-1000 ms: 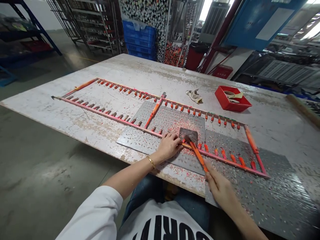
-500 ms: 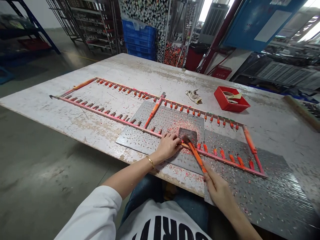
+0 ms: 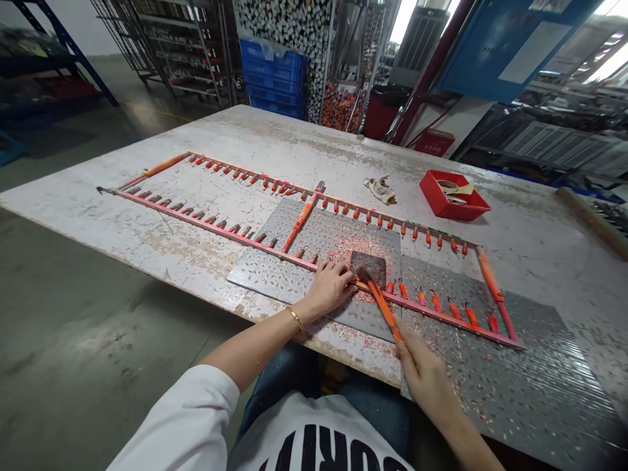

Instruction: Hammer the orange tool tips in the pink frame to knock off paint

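Note:
A long pink and orange metal frame lies on the table, with several small clips or hooks along its rails, many of them coated red-orange. My left hand bends its fingers over the near rail and grips it. My right hand is closed round the orange handle of a hammer. The dark hammer head is at the near rail, just right of my left fingertips, over a small dark metal block. Whether the head touches the rail I cannot tell. Pink-red chips lie scattered round the block.
Grey textured mats lie under the frame on the worn white table. Beyond the frame are a crumpled glove and a red box with tape rolls inside. Blue crates and racks stand behind the table.
The hammer and my right hand have shifted slightly to the left. My left hand and the frame stay in place.

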Available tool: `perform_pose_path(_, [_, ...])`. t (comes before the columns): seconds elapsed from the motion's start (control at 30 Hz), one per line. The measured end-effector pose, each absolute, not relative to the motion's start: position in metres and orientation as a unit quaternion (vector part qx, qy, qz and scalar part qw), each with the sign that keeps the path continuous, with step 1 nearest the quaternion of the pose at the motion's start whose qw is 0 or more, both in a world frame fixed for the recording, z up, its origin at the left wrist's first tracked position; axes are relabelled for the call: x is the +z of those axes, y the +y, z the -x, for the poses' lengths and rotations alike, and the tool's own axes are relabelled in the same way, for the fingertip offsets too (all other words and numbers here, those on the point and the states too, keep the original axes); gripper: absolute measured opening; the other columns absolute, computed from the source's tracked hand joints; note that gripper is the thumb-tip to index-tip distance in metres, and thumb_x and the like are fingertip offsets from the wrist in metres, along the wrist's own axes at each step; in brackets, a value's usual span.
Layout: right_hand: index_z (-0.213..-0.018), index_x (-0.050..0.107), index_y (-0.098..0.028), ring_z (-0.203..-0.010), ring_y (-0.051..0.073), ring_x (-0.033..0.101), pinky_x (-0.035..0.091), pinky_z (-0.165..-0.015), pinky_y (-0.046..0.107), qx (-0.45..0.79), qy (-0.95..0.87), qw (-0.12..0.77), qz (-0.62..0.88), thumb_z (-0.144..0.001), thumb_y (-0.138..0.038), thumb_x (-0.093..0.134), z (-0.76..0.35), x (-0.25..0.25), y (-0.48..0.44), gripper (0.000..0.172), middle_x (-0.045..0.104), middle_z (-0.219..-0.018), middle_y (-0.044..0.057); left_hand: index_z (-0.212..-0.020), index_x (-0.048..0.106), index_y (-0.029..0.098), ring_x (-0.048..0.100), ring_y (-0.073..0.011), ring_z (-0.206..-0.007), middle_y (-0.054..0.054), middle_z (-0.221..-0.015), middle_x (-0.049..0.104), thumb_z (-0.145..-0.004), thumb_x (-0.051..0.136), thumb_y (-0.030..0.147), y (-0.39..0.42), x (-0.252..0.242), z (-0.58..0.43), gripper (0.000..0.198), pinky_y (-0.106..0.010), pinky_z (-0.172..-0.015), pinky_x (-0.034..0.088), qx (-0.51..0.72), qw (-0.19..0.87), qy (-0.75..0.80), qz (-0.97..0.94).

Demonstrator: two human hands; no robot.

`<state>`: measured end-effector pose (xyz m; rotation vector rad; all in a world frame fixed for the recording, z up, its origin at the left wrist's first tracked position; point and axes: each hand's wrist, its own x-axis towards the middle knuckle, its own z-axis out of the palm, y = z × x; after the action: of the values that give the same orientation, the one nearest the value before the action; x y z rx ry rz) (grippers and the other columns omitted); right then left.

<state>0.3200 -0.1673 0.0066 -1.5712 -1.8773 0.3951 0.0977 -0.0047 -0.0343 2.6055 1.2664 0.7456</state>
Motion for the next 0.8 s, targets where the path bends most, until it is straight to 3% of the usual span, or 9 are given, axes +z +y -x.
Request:
perform_pose_path(0.07, [-0.14,0.066,-0.022,-0.06,0.017,0.068,0.058,-0.061,0.027,0.181,-0.709,0.315,0.604,-0.104,-0.037,0.044,-0.32,0.009,-0.169,0.044,0.074,-0.074,0.003,-0.104,0.073,0.023,0.058,-0.0232,-0.102,-0.005,-0.109,0.068,-0.096,0.067,0.041,-0.005,-0.035,-0.098,0.02,-0.043,-0.097,0.038,0.25,0.074,0.419,-0.869])
perform_pose_path(0.17, [-0.146,0.06,-0.025,-0.049,0.012,0.058,0.054,-0.053,0.023,0.171,-0.697,0.351,0.602,-0.103,-0.032,0.049,-0.323,0.028,-0.178,0.044,0.074,-0.078,0.001,-0.104,0.073,0.024,0.058,-0.0232,-0.102,-0.005,-0.109,0.068,-0.095,0.068,0.039,-0.005,-0.035,-0.098,0.018,-0.043,-0.098,0.038,0.25,0.076,0.423,-0.867])
perform_pose_path(0.3, [-0.152,0.051,-0.033,-0.062,0.011,0.066,0.058,-0.066,0.023,0.079,-0.671,0.437,0.594,-0.1,-0.022,0.056,-0.322,0.037,-0.185,0.054,0.077,-0.104,0.004,-0.104,0.073,0.023,0.058,-0.0232,-0.1,-0.005,-0.108,0.068,-0.095,0.069,0.039,-0.004,-0.034,-0.098,0.019,-0.042,-0.097,0.038,0.244,0.077,0.425,-0.868])
perform_pose_path(0.4, [-0.151,0.053,-0.03,-0.084,0.016,0.075,0.06,-0.075,0.026,0.071,-0.699,0.397,0.591,-0.1,-0.024,0.054,-0.319,0.019,-0.179,0.051,0.077,-0.113,0.007,-0.103,0.073,0.023,0.058,-0.0235,-0.102,-0.006,-0.109,0.068,-0.095,0.069,0.039,-0.004,-0.034,-0.098,0.019,-0.042,-0.097,0.038,0.246,0.08,0.427,-0.867])
perform_pose_path(0.47, [-0.146,0.06,-0.026,-0.086,0.018,0.076,0.062,-0.075,0.029,0.109,-0.715,0.344,0.599,-0.103,-0.031,0.048,-0.319,0.005,-0.175,0.045,0.079,-0.109,0.008,-0.103,0.073,0.023,0.058,-0.0234,-0.102,-0.006,-0.108,0.068,-0.095,0.068,0.04,-0.004,-0.034,-0.098,0.019,-0.042,-0.097,0.038,0.25,0.083,0.425,-0.866])
perform_pose_path(0.63, [-0.144,0.062,-0.021,-0.051,0.013,0.062,0.056,-0.054,0.024,0.19,-0.669,0.343,0.632,-0.104,-0.038,0.047,-0.322,0.014,-0.181,0.046,0.073,-0.075,0.002,-0.105,0.074,0.024,0.058,-0.0233,-0.101,-0.006,-0.109,0.069,-0.096,0.067,0.04,-0.004,-0.033,-0.098,0.02,-0.042,-0.096,0.038,0.25,0.085,0.424,-0.866])
perform_pose_path(0.8, [-0.147,0.058,-0.024,-0.059,0.012,0.066,0.059,-0.064,0.024,0.098,-0.656,0.433,0.61,-0.101,-0.028,0.053,-0.318,0.03,-0.187,0.046,0.077,-0.089,0.004,-0.104,0.074,0.023,0.059,-0.0235,-0.101,-0.005,-0.109,0.069,-0.095,0.069,0.038,-0.004,-0.031,-0.098,0.018,-0.043,-0.097,0.039,0.24,0.083,0.429,-0.867])
